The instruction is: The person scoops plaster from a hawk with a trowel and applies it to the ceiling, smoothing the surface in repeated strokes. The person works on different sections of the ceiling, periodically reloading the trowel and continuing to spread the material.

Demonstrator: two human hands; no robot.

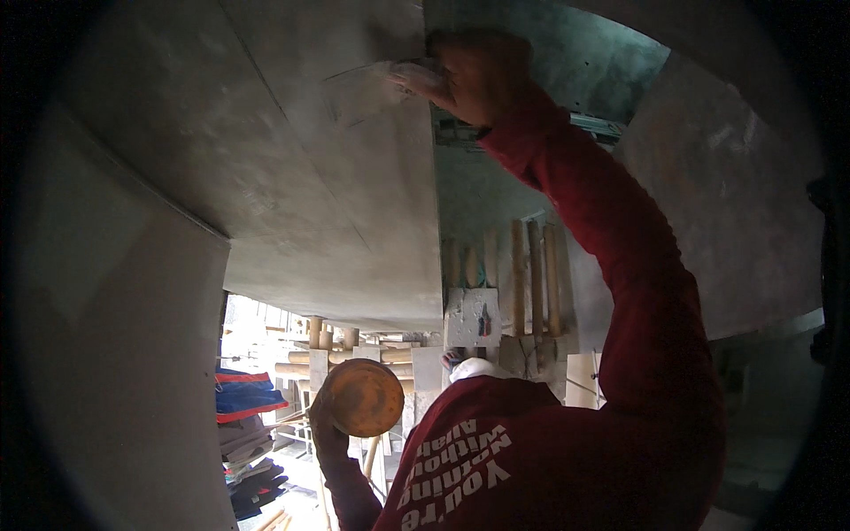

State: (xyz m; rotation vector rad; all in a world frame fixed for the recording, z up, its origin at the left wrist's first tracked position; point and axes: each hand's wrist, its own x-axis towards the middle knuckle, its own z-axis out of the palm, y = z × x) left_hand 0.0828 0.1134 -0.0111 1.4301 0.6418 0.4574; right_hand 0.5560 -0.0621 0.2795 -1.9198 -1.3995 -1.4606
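My right hand [482, 75] is raised at the top, its red-sleeved arm stretched up from the lower right. Its fingers close around a flat, thin-bladed scraper [365, 88], whose blade lies against the smooth grey panel surface [292, 168] close to its right edge. Lower down, my left hand [328, 434] grips the side of a round orange-brown tub [363, 398]. That tub shows as a stained disc, and I cannot tell what it contains. Most of the left fingers are hidden behind it.
Several wooden poles [536, 279] stand below the panel's edge. Red-handled pliers [483, 320] rest on a pale board [460, 310]. Blue and red bags [248, 394] sit at the lower left, and another grey panel [133, 292] flanks the left side.
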